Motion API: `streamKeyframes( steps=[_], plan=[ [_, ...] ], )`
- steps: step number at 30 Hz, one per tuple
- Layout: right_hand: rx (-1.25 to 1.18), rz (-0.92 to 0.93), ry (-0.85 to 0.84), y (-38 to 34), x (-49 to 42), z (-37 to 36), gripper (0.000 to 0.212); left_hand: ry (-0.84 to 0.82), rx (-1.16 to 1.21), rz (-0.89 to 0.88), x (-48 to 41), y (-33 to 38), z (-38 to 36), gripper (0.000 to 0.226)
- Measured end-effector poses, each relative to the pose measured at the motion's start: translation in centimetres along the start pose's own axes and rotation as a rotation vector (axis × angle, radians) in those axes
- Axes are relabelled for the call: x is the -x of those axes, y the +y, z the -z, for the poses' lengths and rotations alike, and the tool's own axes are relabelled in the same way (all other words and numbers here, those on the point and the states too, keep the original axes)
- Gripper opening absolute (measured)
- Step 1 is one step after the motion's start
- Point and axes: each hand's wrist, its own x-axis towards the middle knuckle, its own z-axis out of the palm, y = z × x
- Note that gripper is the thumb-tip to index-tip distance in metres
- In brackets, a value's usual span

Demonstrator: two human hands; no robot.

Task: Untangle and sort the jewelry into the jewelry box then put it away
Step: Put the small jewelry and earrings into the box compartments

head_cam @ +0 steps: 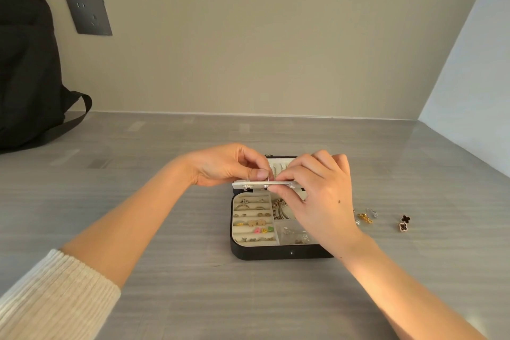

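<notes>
One black box (pixel 276 252) lies open on the table (pixel 165 229), its cream tray split into several compartments holding rings, studs and a chain. One white panel (pixel 254 184) is held level over the box's far half, with two studs (pixel 246 187) showing on its near edge. The left hand (pixel 223 165), fingers curled, pinches the panel's top edge. The right hand (pixel 320 193) grips its right end between thumb and fingers.

At 3 o'clock from the box lie two clover earrings (pixel 405 218) and one small gold-and-clear heap (pixel 364 217); its pieces are too small to count.

The table is grey and streaked, set in a corner of beige wall. One backpack (pixel 24 77) sits at 10 o'clock, one socket (pixel 88 14) at 11.
</notes>
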Motion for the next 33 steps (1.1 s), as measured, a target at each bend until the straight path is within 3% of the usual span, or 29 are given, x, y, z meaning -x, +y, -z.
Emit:
streamKeyframes(
  steps=[3, 9, 19, 24, 33],
  plan=[
    [0.005, -0.002, -0.004, 0.0, 0.0, 0.0, 0.020, 0.022, -0.047, 0.003, 0.1, 0.3, -0.1, 0.007],
    [0.017, 0.003, -0.007, 0.0, 0.1, 0.0, 0.019, 0.041, -0.194, 0.018, 0.3, 1.2, -0.1, 0.028],
    [0.097, 0.038, 0.039, -0.2, 0.5, -0.5, 0.018, 0.048, -0.604, 0.107, 0.0, 4.0, -0.4, 0.005],
    [0.099, 0.062, 0.041, -0.1, 0.5, -0.6, 0.016, -0.012, -0.823, 0.186, -0.4, 5.4, -0.6, 0.007],
    [0.067, 0.055, 0.020, 0.0, 0.4, -0.4, 0.018, 0.071, -0.837, 0.162, -0.4, 5.5, -0.9, 0.006]
  ],
)
